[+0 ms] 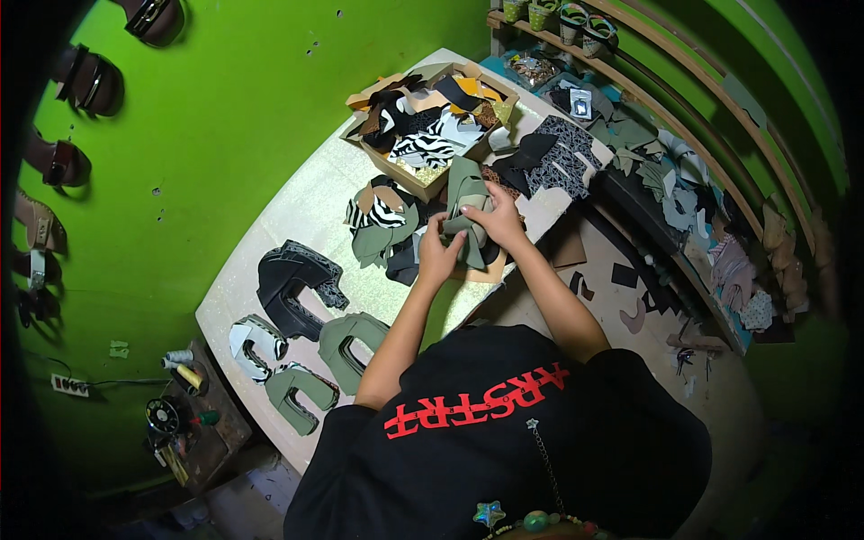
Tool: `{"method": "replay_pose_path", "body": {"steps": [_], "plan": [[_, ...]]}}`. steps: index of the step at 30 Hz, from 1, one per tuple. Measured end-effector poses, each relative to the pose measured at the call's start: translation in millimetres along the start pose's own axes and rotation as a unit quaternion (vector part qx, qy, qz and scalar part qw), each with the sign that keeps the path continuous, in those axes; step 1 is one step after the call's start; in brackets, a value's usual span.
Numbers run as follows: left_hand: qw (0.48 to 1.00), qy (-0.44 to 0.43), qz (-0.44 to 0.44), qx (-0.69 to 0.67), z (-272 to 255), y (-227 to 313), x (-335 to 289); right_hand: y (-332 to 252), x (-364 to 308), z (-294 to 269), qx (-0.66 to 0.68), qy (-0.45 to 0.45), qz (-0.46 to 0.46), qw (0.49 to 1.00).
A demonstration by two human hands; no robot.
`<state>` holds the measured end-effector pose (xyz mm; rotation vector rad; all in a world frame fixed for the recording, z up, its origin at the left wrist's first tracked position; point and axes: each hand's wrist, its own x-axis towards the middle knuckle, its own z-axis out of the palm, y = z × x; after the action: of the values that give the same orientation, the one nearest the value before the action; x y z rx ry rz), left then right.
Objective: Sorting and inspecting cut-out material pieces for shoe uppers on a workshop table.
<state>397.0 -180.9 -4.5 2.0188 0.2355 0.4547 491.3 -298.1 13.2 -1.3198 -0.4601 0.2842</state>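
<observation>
Several olive-green cut pieces of leather-like material (464,183) are bunched between my two hands, over the near right side of the table. My left hand (439,253) grips the lower left of the bunch with bent fingers. On its right side my right hand (496,220) is closed, thumb pressed on top. Just left of my hands lies a loose pile of green and zebra-striped scraps (382,225). Behind them stands a cardboard box (407,175) heaped with black, zebra, orange and glittery offcuts.
Stacks of curved cut pieces lie on the table's left: black (290,290), green (356,340) and zebra-striped (254,346). Dark patterned pieces (560,157) lie at the right edge. A sewing machine (166,416) stands lower left. Wooden shelving (666,99) with scraps runs along the right.
</observation>
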Motion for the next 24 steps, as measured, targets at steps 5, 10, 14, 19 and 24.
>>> {"method": "replay_pose_path", "body": {"steps": [5,10,14,19,24], "plan": [[0.998,0.014,-0.049,-0.025,-11,-10,-2,3,-1,-4,0.029,-0.004,0.021,0.999],[0.995,0.086,0.024,-0.040,-27,-8,1,-7,4,-6,0.068,-0.013,0.049,0.996],[0.997,0.039,-0.041,-0.052,-43,6,-1,13,9,-21,0.087,0.004,0.017,0.996],[0.989,0.098,-0.071,-0.079,-59,-19,-13,54,-4,-31,-0.269,0.045,0.103,0.957],[0.962,0.186,-0.090,-0.178,-72,-14,-12,67,-16,-35,-0.336,0.110,0.036,0.935]]}}
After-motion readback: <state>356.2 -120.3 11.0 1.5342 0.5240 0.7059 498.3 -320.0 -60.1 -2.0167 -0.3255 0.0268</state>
